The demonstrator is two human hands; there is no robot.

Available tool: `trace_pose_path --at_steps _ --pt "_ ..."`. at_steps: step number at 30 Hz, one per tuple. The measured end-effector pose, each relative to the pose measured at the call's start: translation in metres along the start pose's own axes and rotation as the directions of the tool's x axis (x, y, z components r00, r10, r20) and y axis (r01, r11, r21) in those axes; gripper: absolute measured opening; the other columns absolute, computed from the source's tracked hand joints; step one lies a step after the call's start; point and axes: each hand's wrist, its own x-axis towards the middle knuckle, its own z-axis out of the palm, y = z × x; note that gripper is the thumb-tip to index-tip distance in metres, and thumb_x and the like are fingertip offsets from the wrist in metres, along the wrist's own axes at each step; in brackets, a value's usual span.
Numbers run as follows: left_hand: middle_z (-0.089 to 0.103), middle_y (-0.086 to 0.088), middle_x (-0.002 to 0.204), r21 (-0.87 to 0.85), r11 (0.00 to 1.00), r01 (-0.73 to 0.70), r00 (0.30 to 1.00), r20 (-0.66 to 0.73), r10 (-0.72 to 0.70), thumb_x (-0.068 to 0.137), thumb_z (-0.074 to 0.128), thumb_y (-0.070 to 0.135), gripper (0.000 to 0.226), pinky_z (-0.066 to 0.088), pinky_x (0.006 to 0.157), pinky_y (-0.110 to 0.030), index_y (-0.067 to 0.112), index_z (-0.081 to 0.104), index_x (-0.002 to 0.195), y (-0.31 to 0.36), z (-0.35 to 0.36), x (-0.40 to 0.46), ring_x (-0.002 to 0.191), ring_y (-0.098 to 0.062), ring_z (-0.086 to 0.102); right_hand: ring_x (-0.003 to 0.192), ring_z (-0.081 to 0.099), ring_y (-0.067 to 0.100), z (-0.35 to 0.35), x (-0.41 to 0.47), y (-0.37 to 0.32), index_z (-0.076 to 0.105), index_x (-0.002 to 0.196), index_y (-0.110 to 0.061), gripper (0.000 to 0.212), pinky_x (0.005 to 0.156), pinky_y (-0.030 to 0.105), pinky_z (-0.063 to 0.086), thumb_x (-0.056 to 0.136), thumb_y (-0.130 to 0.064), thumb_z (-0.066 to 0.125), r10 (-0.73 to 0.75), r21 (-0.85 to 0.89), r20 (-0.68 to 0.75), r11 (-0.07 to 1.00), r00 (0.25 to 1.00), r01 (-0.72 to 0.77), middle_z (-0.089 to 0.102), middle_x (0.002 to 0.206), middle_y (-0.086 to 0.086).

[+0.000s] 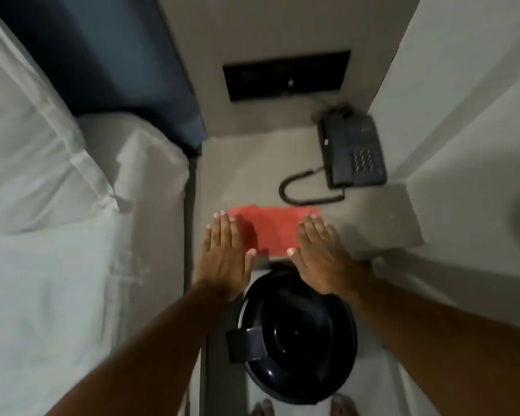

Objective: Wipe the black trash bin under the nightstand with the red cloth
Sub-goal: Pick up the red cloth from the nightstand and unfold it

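Observation:
A folded red cloth [272,228] lies flat near the front edge of the grey nightstand [382,214]. My left hand [224,253] is stretched flat with fingers together over the cloth's left end. My right hand [321,253] is flat too, over the cloth's right end. Neither hand grips anything. The black trash bin [297,337] stands on the floor below the nightstand's front edge, round, with a lid and a pedal at its left. Its far rim is hidden under the nightstand and my hands.
A dark telephone [353,151] with a coiled cord sits at the nightstand's back right. A dark wall panel [285,75] is above it. The white bed [57,235] runs along the left. A wall closes the right side. My bare feet [341,406] show at the bottom.

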Motion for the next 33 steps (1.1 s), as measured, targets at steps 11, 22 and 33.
trace_pose_path --at_steps 11,22,33 --pt "0.061 -0.022 0.113 -0.569 0.596 0.567 0.782 0.147 -0.605 0.086 0.06 0.019 0.031 0.05 0.09 -0.041 -0.001 0.056 0.108 0.012 0.039 0.052 0.104 -0.037 0.059 0.162 0.011 0.033 0.067 0.009 0.014 0.018 0.164 -0.003 0.075 0.129 0.047 0.009 0.106 -0.047 0.038 -0.069 0.024 0.013 0.997 0.998 0.068 0.012 0.175 0.019" --pt "0.07 -0.015 0.079 -0.834 -0.296 0.466 0.737 0.551 -0.392 0.079 0.067 -0.003 0.01 0.06 0.065 -0.036 0.002 0.064 0.088 0.109 -0.068 -0.008 0.067 -0.026 0.067 0.099 0.068 0.028 0.03 -0.074 -0.053 0.046 0.144 0.001 0.091 0.086 0.037 0.053 0.09 -0.071 0.057 0.238 0.528 0.629 -0.829 0.74 -0.182 0.068 0.114 0.016" --pt "0.07 -0.018 0.084 -0.757 -0.025 0.653 0.755 0.653 -0.05 0.087 0.065 0.01 0.016 0.054 0.072 -0.035 -0.005 0.071 0.09 0.139 -0.003 -0.201 0.078 -0.026 0.064 0.076 0.081 0.035 0.078 -0.217 -0.018 0.068 0.112 0.001 0.04 0.065 0.059 0.062 0.102 -0.034 0.051 0.256 0.218 0.498 -0.962 0.829 0.167 0.081 0.093 0.023"
